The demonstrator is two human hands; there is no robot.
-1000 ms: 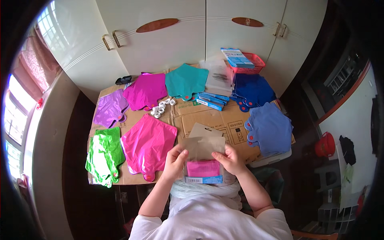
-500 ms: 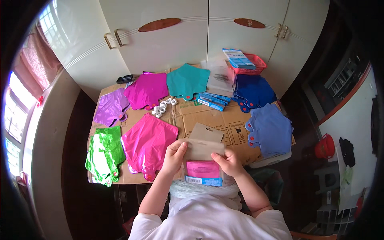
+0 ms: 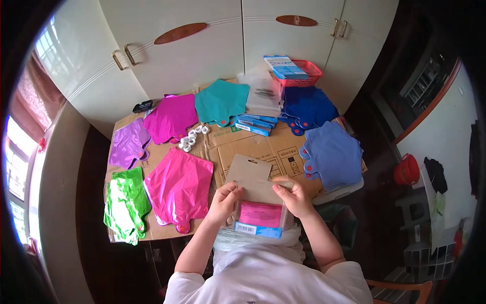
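A clear plastic pouch [image 3: 261,193] is stretched between my two hands in front of my lap. Inside it lie a folded pink sheet [image 3: 260,215] and a blue printed strip [image 3: 258,230] along the bottom. My left hand [image 3: 226,201] pinches the pouch's upper left side, thumb on top. My right hand [image 3: 294,198] grips its upper right corner, also with the thumb uppermost. Just beyond, a grey-brown card [image 3: 247,168] with a hanging slot rests on the cardboard; whether it touches the pouch I cannot tell. To the left lies a stack of shiny pink foil pieces [image 3: 179,185].
Around the cardboard-topped table [image 3: 217,152] lie foil stacks: green [image 3: 126,200], purple [image 3: 127,146], magenta [image 3: 171,117], teal [image 3: 221,101], dark blue [image 3: 311,105], light blue [image 3: 334,154]. White rings [image 3: 187,142], clear bags [image 3: 262,93], blue cards [image 3: 254,124] and a red basket [image 3: 310,77] stand farther back.
My view has shifted, so the table appears farther left. Both hands keep hold of the pouch; my right hand has risen slightly relative to my left.
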